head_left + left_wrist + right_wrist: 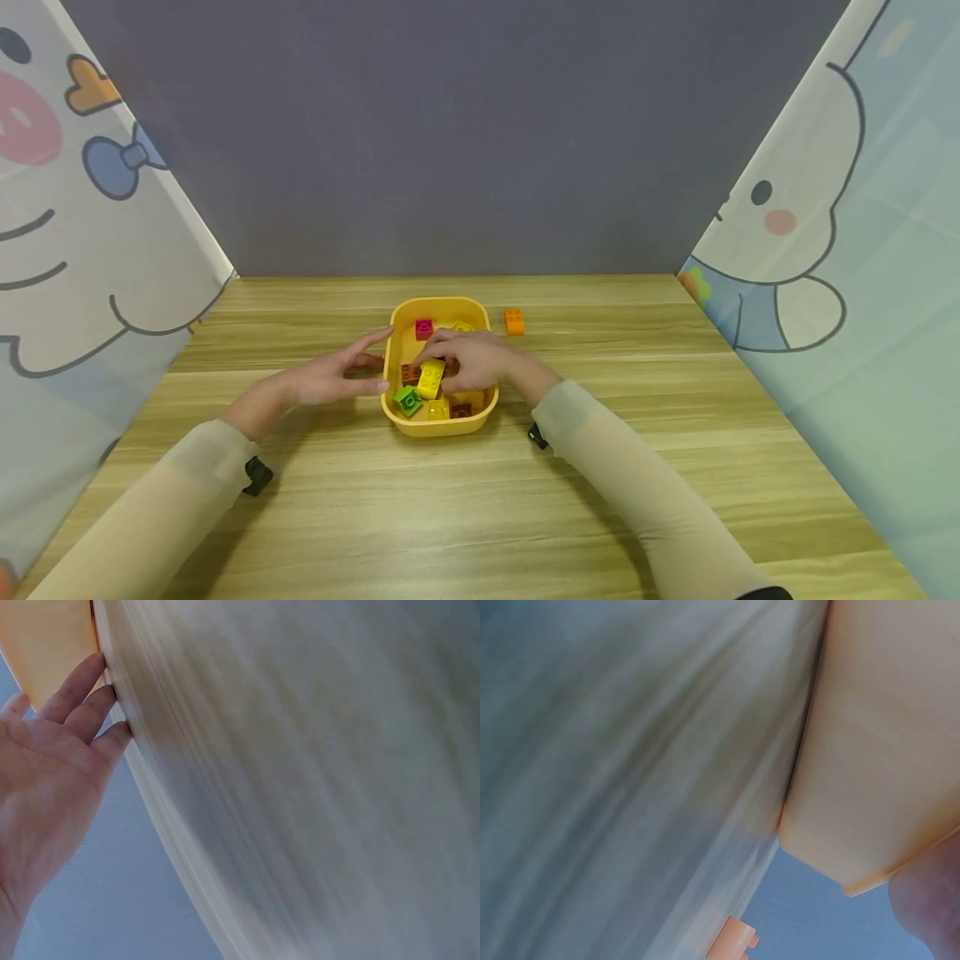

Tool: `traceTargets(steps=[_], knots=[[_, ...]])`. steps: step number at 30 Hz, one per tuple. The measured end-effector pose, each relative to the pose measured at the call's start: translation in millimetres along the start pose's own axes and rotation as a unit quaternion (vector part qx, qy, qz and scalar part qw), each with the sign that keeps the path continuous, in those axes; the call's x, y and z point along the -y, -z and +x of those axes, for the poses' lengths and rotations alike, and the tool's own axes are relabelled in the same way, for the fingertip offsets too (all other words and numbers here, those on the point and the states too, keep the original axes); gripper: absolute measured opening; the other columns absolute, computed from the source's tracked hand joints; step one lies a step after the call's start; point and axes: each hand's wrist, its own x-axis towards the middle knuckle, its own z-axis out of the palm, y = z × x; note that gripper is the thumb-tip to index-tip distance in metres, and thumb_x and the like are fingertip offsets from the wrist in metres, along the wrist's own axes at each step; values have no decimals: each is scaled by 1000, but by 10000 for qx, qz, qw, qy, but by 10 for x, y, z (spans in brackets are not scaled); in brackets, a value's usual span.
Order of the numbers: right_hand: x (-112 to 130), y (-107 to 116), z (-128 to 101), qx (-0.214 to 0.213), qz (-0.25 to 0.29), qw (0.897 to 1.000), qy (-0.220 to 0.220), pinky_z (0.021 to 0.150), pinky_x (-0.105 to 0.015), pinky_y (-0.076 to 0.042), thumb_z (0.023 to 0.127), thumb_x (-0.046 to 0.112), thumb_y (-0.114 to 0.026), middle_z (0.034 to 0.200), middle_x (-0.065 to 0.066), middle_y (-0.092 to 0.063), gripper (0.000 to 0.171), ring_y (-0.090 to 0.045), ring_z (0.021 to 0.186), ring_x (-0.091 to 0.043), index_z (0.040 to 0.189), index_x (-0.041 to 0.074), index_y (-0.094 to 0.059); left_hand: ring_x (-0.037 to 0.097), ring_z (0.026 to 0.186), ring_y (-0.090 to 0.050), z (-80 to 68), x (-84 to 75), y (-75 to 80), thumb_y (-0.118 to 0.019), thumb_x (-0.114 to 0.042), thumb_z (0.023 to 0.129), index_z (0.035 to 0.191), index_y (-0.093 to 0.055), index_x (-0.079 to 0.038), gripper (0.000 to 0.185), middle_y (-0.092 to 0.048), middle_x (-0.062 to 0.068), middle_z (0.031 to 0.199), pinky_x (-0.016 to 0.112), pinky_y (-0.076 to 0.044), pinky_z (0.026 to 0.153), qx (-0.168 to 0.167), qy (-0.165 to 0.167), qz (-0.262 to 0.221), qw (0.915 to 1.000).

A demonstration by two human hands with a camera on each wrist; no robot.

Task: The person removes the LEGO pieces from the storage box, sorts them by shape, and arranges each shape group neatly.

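Observation:
A yellow plastic bin [442, 428] on the table holds several toy building blocks. My right hand [476, 360] reaches over the bin's right wall, pinching a yellow block [431, 379] between thumb and fingers. Around it lie a green block [408, 401], a brown block [410, 373], a magenta block [423, 329] and another yellow block [438, 409]. My left hand [330, 379] has its fingers extended against the bin's left side. In the left wrist view, those fingertips are low by the bin wall. The right wrist view shows mostly the bin's outer wall [877, 750].
An orange block [513, 322] lies on the wooden table [420, 517], just beyond the bin's right back corner. A dark grey panel [450, 142] rises behind the table. Panels with cartoon animals stand at the left and right.

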Motion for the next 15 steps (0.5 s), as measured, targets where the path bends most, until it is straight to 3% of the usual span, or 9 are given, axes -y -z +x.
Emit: traceTargets(steps=[4,9,15], knots=[[-14,-20,8,-93,123,9999,13,79,-28,-51,100,30,-76,138,16,-64,45,-60,96,-10,143,42,-69,55,157,-42,4,-2,-3,-70,-48,107,178,-5,-32,98,-47,28,168,82,-30,123,6,-81,52,10000],[-22,-39,22,-316,254,9991,-128,82,-28,-52,99,33,-80,119,13,-66,34,-58,94,-12,132,35,-71,55,156,-43,2,15,0,-70,-46,107,178,-4,-31,98,-48,30,167,81,-31,123,12,-145,62,9999],[-20,-46,15,-659,573,9955,-367,90,-31,-54,96,32,-84,123,9,-67,33,-59,102,-14,125,27,-69,55,156,-43,5,28,-7,-70,-48,107,178,-5,-33,97,-46,30,168,81,-33,123,11,-99,43,9999]])
